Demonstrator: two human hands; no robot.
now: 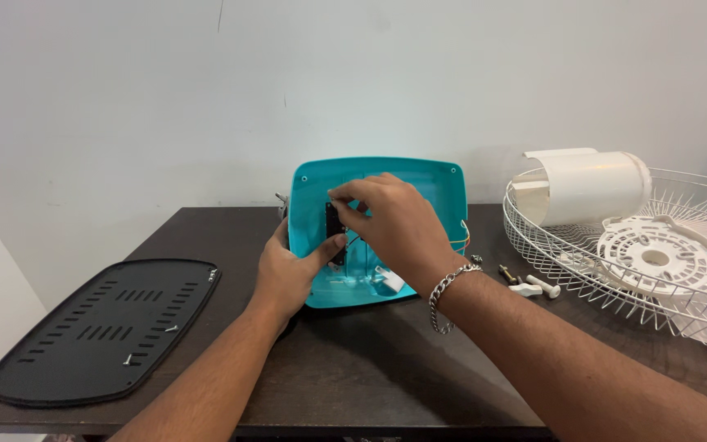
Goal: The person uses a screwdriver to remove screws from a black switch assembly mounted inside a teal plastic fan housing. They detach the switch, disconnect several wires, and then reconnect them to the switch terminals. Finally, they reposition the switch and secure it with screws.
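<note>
at mid-table the teal shell [419, 184] stands tilted. left hand [288, 274] grips its edge, thumb on the black part [335, 229]; right hand [398, 221] pinches that part's top. shell looks light, stiff plastic; probably best held by the rim, sparing the thin wires [461, 239].

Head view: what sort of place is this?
Probably a home or small repair bench, not a factory: a dark wooden table against a plain white wall, with fan parts spread out, namely a teal base shell, a black vented cover and a white wire fan guard.
</note>
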